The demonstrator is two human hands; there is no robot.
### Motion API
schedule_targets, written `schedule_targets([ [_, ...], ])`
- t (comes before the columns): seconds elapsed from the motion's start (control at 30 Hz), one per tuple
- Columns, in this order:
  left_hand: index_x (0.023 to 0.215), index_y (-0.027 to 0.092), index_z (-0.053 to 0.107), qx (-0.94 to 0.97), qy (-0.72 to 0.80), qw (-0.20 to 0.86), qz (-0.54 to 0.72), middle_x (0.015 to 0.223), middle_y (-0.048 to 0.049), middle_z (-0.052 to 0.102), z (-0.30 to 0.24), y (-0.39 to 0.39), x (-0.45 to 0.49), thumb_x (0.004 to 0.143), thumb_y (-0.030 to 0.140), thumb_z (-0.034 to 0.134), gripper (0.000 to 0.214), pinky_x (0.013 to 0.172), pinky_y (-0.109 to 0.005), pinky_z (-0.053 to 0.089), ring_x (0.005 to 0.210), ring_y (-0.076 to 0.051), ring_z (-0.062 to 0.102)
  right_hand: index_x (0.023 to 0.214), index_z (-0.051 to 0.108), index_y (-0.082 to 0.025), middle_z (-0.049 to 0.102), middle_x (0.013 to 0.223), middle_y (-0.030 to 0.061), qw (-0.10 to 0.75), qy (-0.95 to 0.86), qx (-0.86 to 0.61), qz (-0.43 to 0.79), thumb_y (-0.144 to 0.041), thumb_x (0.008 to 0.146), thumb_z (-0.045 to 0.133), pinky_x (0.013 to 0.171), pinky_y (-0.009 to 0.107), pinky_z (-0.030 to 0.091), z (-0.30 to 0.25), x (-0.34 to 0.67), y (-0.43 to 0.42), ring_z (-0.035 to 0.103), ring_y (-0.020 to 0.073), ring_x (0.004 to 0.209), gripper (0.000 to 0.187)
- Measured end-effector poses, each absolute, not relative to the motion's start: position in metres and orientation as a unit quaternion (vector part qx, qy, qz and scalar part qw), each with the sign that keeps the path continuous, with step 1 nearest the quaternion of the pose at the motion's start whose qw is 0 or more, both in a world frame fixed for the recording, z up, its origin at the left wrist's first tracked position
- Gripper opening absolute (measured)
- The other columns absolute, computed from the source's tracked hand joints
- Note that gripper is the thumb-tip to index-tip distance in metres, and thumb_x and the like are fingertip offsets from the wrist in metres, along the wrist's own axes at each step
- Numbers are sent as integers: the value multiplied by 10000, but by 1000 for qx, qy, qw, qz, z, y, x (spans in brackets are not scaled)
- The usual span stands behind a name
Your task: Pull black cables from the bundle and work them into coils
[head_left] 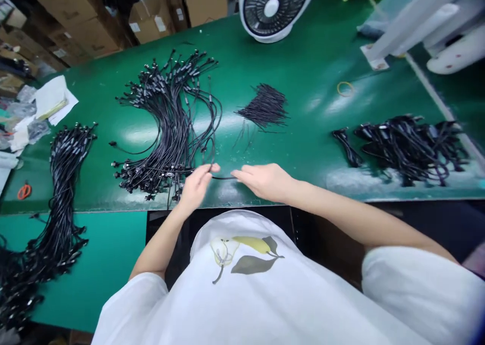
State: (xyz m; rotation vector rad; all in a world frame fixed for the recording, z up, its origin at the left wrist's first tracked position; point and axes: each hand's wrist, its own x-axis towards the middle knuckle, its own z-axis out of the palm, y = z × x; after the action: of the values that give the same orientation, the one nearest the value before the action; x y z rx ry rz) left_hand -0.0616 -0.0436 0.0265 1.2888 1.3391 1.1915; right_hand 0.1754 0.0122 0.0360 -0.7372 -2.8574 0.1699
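Observation:
Between my two hands runs a black cable (pixel 223 178), near the front edge of the green table. My left hand (pixel 197 184) pinches it beside a large heap of loose black cables (pixel 170 122). The fingers of my right hand (pixel 265 181) are closed on the same cable a short way to the right. A pile of short black twist ties (pixel 265 105) lies beyond my hands. Off to the right, bundled black cables (pixel 413 145) are stacked, with one single bundle (pixel 347 147) next to them.
A white fan (pixel 271 9) stands at the back, with a yellow rubber band (pixel 345 89) to its right. More cables (pixel 70 168) hang over the left table edge near orange-handled scissors (pixel 24 191). Papers (pixel 53 100) and cardboard boxes (pixel 206 4) are farther back.

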Motion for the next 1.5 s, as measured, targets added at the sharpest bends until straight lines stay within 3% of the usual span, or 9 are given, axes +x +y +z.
schedule_targets([
  [0.17,961,150,694,447,467,631,429,516,71,428,26,-52,-41,904,452,571,331,602,-249,485,436,-64,432,941,677,-165,687,885,54,158,-933,-306,99,-418,997,403,559,259,237,66,164,47,600,140,762,377],
  [0.33,846,121,684,302,393,733,466,497,109,252,42,-49,-61,846,398,673,278,426,-159,358,353,-7,202,932,686,-181,703,919,41,208,-898,-350,166,-417,974,450,634,256,337,51,184,74,619,157,824,336],
  [0.47,813,125,666,209,396,727,521,497,110,161,49,-46,-74,947,324,529,277,373,-121,291,337,-11,119,999,689,-198,707,961,39,229,-871,-372,224,-405,950,478,698,273,396,29,202,80,625,174,872,299],
  [0.77,1139,147,630,124,382,607,686,528,101,308,65,-43,-107,1014,253,389,292,520,-76,429,349,-1,269,1155,653,-215,681,974,96,195,-884,-393,161,-363,993,325,699,334,418,8,235,71,612,221,830,395],
  [0.93,981,155,660,241,476,567,627,689,30,585,50,-34,-95,897,392,612,256,660,-184,526,584,-49,593,1020,682,-157,674,777,92,64,-949,-304,51,-181,952,383,619,310,328,19,205,35,583,182,676,308],
  [1.1,843,158,647,423,504,547,517,1067,-103,693,30,-35,-60,853,524,611,368,908,-347,522,1034,-207,655,837,663,-156,677,770,69,71,-975,-154,146,-280,969,442,608,276,319,52,158,4,582,151,668,285],
  [1.27,946,186,657,531,513,550,390,733,-18,659,37,-46,-54,880,465,602,292,746,-278,494,701,-128,597,854,671,-158,660,816,60,205,-914,-218,275,-327,970,446,656,254,373,62,146,23,581,142,735,304],
  [1.4,890,197,616,417,457,595,513,473,85,357,48,-44,-52,862,513,609,317,483,-226,366,422,-76,328,1016,636,-186,628,988,56,365,-733,-254,515,-447,884,577,807,285,441,35,136,35,568,151,913,298],
  [1.5,805,181,602,344,431,631,545,517,76,314,48,-42,-44,816,548,651,370,483,-224,366,448,-70,316,915,599,-173,581,802,8,391,-558,-287,673,-530,853,589,735,275,456,14,118,34,530,118,738,362],
])
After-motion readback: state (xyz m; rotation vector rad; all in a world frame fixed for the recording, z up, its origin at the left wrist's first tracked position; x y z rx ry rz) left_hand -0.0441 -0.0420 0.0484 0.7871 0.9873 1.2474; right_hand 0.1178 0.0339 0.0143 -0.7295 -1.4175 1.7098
